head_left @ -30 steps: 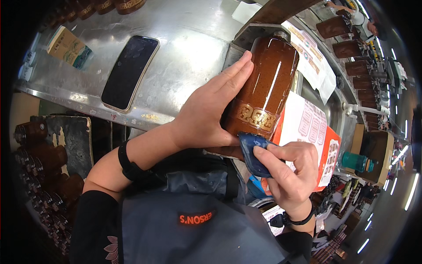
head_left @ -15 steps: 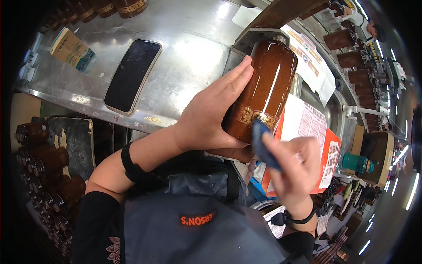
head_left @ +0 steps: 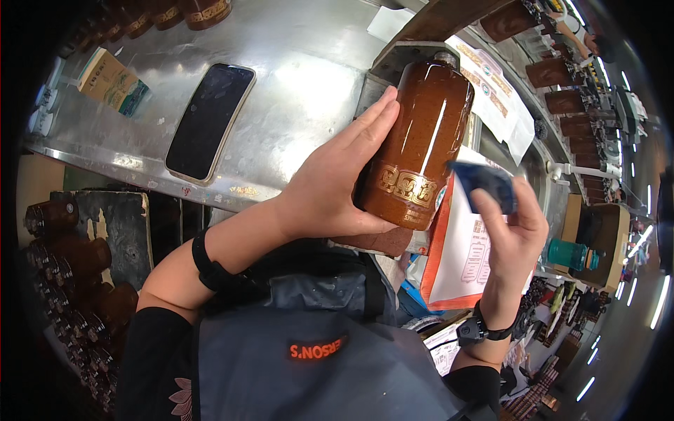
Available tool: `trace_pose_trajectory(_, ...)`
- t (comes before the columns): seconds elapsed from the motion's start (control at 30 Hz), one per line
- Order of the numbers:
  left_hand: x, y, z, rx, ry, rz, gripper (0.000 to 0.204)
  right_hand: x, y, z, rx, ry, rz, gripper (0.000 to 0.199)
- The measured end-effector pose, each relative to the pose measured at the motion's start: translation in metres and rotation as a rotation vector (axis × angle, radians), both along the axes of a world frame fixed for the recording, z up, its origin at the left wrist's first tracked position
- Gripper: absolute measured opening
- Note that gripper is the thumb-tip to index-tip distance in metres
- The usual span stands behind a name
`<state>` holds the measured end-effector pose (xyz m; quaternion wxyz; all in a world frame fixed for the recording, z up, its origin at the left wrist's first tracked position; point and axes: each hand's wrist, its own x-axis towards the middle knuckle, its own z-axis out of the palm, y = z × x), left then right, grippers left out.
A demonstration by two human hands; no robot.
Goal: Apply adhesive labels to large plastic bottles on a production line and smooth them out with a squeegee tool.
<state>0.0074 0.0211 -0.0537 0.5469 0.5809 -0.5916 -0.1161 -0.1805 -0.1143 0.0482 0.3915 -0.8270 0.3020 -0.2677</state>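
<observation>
A glossy brown bottle (head_left: 430,126) with a gold patterned band near its base leans on a dark support (head_left: 393,69), its neck pointing away from me. My left hand (head_left: 335,172) grips it from the left, thumb near the base and fingers along its side. In my right hand (head_left: 516,228), just right of the bottle, a thin dark blue piece (head_left: 488,184) is pinched between thumb and fingers. It looks like a flat scraper or folded cloth; its exact kind is unclear. A gap separates most of it from the bottle's decorated band.
A phone (head_left: 212,121) and a tan-and-teal packet (head_left: 112,83) lie on the metal table (head_left: 298,91). White printed sheets (head_left: 498,102) and an orange-edged paper (head_left: 456,270) are at the right. More brown bottles stand at the far left, lower left (head_left: 81,252) and right (head_left: 551,72).
My right hand has moved right and slightly up with the blue piece, away from the bottle's gold band, which now shows fully. The left hand and bottle have barely moved.
</observation>
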Motion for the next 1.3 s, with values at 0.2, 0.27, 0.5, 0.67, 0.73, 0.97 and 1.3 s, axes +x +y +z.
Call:
trace_pose_trajectory(0.2,0.000,0.001,0.002,0.031,0.009,-0.048,0.119,-0.013,0.015,-0.005,0.122,0.087,0.085,0.023)
trace_pose_trajectory(0.27,0.000,0.001,0.003,0.042,-0.007,-0.037,0.119,-0.013,-0.012,-0.017,0.078,0.006,-0.180,0.018)
trace_pose_trajectory(0.5,0.002,0.001,0.004,0.040,-0.020,-0.037,0.119,0.013,-0.015,-0.002,-0.021,-0.030,0.092,0.023)
trace_pose_trajectory(0.67,0.005,0.002,-0.001,0.058,0.010,-0.057,0.120,0.031,0.000,0.024,-0.160,0.190,0.539,0.022)
trace_pose_trajectory(0.73,0.005,0.001,0.003,0.062,-0.002,-0.070,0.120,0.030,-0.027,0.020,-0.277,0.117,0.303,0.024)
trace_pose_trajectory(0.97,0.003,0.001,0.004,0.104,0.080,-0.133,0.120,0.014,-0.032,-0.008,0.052,-0.097,0.096,0.020)
trace_pose_trajectory(1.3,0.002,0.002,-0.005,0.238,0.129,-0.135,0.125,0.016,0.027,0.015,-0.222,0.139,0.684,0.027)
